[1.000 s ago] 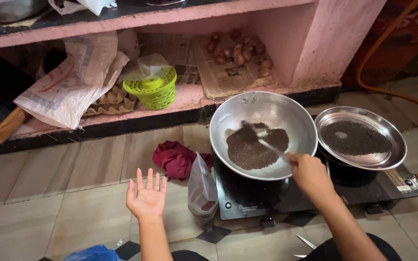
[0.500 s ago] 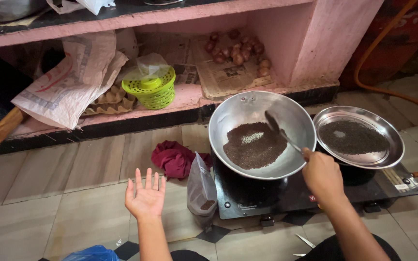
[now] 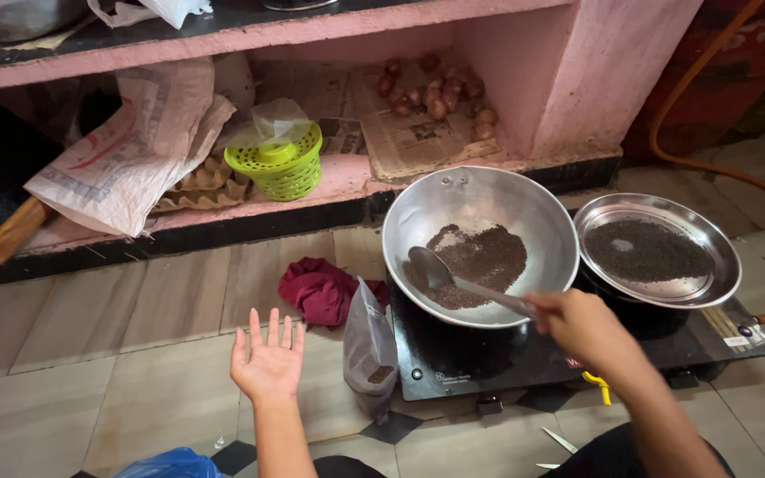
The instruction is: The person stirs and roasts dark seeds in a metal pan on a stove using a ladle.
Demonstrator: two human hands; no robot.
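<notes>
Stirring step in hand: long steel spoon (image 3: 453,279) is gripped in the right hand (image 3: 582,326), bowl resting in dark seeds (image 3: 475,264) inside the round steel wok (image 3: 489,199) on the stove. Left hand (image 3: 267,365) is held open, palm up (empty). Next move likely calls for even sweeps, seeds kept off the rim.

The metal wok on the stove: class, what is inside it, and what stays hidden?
Inside the wok lie dark seeds and the bowl of a metal spoon held by the right hand. Seeds cover part of the wok's base.
</notes>
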